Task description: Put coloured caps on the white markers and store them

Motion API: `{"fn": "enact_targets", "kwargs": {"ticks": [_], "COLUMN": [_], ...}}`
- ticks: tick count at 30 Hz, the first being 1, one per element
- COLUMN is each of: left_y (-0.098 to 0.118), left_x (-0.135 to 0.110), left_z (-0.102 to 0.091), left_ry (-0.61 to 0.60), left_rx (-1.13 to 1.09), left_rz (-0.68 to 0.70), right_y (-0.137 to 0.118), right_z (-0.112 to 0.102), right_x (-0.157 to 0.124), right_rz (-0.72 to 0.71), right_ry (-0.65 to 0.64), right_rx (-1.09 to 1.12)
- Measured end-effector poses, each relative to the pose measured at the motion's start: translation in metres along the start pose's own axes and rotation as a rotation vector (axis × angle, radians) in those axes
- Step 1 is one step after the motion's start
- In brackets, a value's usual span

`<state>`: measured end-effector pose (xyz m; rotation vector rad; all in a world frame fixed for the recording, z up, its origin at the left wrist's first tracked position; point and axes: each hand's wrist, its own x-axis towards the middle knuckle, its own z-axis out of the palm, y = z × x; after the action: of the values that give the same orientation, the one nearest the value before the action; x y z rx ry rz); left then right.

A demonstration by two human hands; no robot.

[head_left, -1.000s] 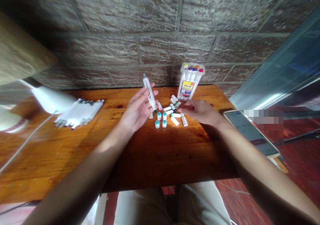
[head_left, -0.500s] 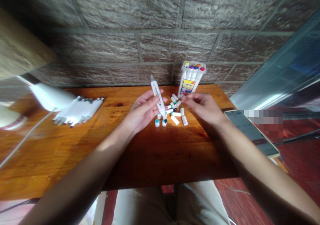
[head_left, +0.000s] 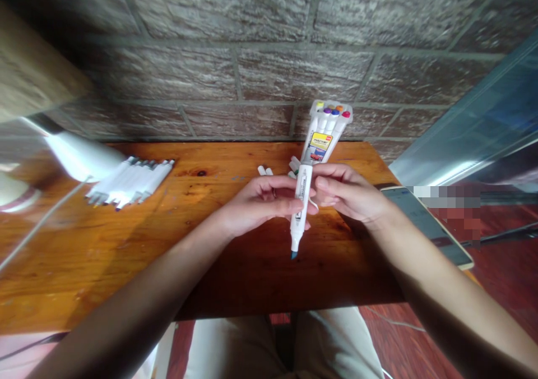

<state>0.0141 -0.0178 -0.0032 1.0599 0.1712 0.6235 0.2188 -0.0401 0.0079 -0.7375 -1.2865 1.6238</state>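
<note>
My left hand (head_left: 263,202) is closed round a white marker (head_left: 301,205) that stands almost upright, its bare teal tip pointing down toward me. My right hand (head_left: 348,191) is closed beside the marker's upper part, fingertips touching it; a small white thing, likely a cap, peeks below its fingers. Both hands hover above the wooden table (head_left: 126,239). Loose white caps (head_left: 264,170) lie on the table behind my hands, mostly hidden. A clear case of markers (head_left: 325,132) with coloured ends stands against the brick wall just behind.
A row of uncapped white markers (head_left: 130,183) lies at the left. A white lamp (head_left: 71,155) and its cord sit at far left. A phone (head_left: 428,225) rests on the table's right edge. The brick wall closes the back.
My left hand swung the marker from tilted left to nearly upright and brought it toward me. My right hand lifted off the caps on the table and met the marker.
</note>
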Motion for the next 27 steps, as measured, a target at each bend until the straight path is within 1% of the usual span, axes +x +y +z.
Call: {"fn": "enact_targets", "kwargs": {"ticks": [3,7,13,19,27], "left_y": [0.0016,0.0035,0.0044,0.0022,0.0016], "left_x": [-0.0008,-0.0010,-0.0029,-0.0033,-0.0022], "left_z": [0.0013,0.0038,0.0049,0.0014,0.0004], "left_ry": [-0.017,-0.029,-0.025,-0.063,-0.066], "left_rx": [0.022,0.075,0.096,0.049,0.077], "left_rz": [-0.057,-0.131,-0.165,-0.160,-0.132], "right_y": [0.0011,0.0042,0.0048,0.0050,0.0084], "right_z": [0.0039,0.0039,0.0025,0.0029,0.0025], "right_x": [0.0000,-0.0005,-0.0014,-0.0015,-0.0009], "right_rz": [0.038,0.088,0.119,0.121,0.122], "right_ry": [0.000,-0.025,-0.041,-0.093,-0.053], "right_rx": [0.038,0.055,0.078,0.121,0.139]}}
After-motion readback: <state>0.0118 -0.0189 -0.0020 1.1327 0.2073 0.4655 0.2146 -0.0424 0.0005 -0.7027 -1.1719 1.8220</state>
